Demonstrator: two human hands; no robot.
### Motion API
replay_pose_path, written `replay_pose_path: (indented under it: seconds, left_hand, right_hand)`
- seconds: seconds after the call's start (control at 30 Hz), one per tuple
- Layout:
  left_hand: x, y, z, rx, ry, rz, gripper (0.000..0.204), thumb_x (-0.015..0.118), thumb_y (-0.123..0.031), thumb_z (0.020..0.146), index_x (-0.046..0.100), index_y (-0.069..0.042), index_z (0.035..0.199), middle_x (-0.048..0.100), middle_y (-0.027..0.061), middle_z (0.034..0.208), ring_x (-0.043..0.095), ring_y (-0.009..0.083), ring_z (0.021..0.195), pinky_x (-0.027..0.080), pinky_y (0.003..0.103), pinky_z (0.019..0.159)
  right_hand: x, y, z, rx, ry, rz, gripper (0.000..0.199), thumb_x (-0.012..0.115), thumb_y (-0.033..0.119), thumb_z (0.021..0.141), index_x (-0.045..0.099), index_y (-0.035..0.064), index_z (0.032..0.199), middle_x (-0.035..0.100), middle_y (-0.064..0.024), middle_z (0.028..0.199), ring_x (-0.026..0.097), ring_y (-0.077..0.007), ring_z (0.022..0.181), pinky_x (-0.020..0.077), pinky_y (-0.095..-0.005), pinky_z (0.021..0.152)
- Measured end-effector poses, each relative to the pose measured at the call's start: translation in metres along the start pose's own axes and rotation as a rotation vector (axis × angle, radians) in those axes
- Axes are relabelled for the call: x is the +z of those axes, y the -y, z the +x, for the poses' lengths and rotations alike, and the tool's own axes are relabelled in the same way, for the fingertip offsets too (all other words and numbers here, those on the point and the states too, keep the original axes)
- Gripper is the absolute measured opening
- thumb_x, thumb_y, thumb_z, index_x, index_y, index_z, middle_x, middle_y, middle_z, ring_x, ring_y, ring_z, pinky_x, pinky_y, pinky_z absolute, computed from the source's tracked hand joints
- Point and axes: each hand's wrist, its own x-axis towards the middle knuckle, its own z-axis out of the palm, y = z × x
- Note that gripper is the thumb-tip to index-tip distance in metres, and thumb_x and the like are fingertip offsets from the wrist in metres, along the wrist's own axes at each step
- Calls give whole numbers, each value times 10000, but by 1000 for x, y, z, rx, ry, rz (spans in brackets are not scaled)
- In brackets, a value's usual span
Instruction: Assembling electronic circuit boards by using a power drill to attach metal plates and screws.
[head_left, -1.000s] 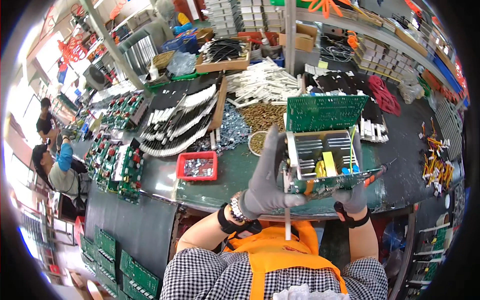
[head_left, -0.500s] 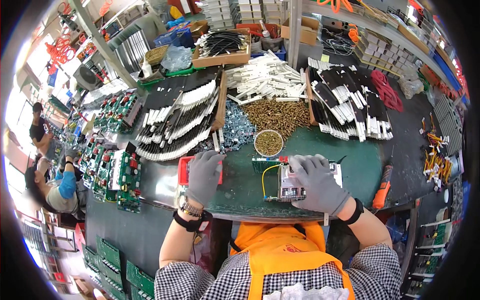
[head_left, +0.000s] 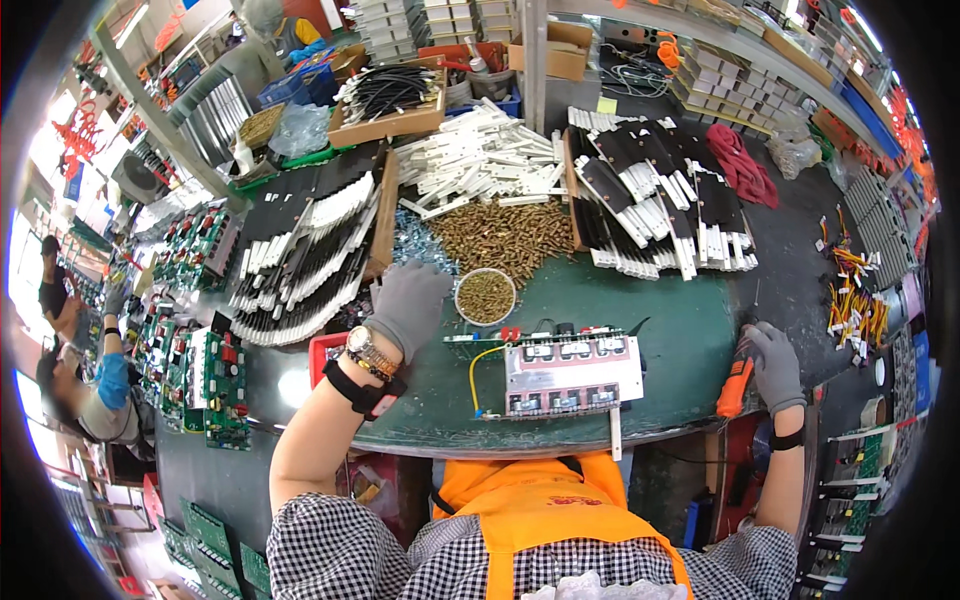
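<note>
My gloved left hand reaches to the edge of a pile of small bluish-silver metal parts. Its fingers look apart, though their tips are partly hidden. At the right, my gloved right hand is closed round the side of an orange and dark electric screwdriver, whose thin bit points away from me. Between my hands lies a circuit board assembly with a silver metal plate, rows of components and a yellow wire. A white strip sticks out from its near side over the table edge.
A round tub of brass-coloured screws stands before a heap of brass screws. Behind are white strips; black-and-white strips flank them. A red tray sits beside my left wrist. A co-worker works at far left.
My right hand has left the board assembly and moved right to the screwdriver. My left hand has moved forward from the red tray to the bluish-silver parts. The view has shifted.
</note>
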Motion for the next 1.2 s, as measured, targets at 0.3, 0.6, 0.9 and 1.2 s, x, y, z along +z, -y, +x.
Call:
replay_pose_path:
  seconds: [0.3, 0.6, 0.9, 1.2]
  left_hand:
    - [-2, -5, 50, 44, 172, 25, 242, 573, -132, 839, 669, -149, 1061, 646, 103, 903, 618, 306, 887, 479, 426, 800]
    - [8, -3, 112, 91, 260, -84, 289, 548, -174, 857, 653, -115, 1120, 664, 144, 991, 625, 325, 969, 493, 424, 876]
    - [43, -11, 177, 152, 153, -228, 288, 594, -176, 844, 654, -99, 1115, 674, 166, 1020, 640, 331, 963, 499, 427, 874]
    - [85, -37, 187, 29, 196, -17, 232, 651, -136, 820, 637, -68, 1041, 691, 170, 954, 684, 332, 881, 545, 418, 744]
  right_hand:
    - [29, 10, 0, 4, -62, -113, 510, 608, 5, 712, 597, 124, 1208, 539, -160, 1156, 510, -350, 1098, 407, -462, 969]
    - [11, 37, 13, -229, -253, 47, 286, 654, 64, 735, 564, 101, 1004, 571, -79, 1105, 500, -316, 1202, 345, -501, 1065]
    - [-53, 86, 7, 75, -832, 1368, 724, 662, 118, 820, 283, -6, 1425, 530, -79, 1042, 532, -220, 980, 408, -349, 934]
    - [-79, 133, 12, -404, -912, 1850, 793, 654, 164, 836, 183, -44, 1439, 358, 20, 744, 356, -87, 643, 301, -225, 563]
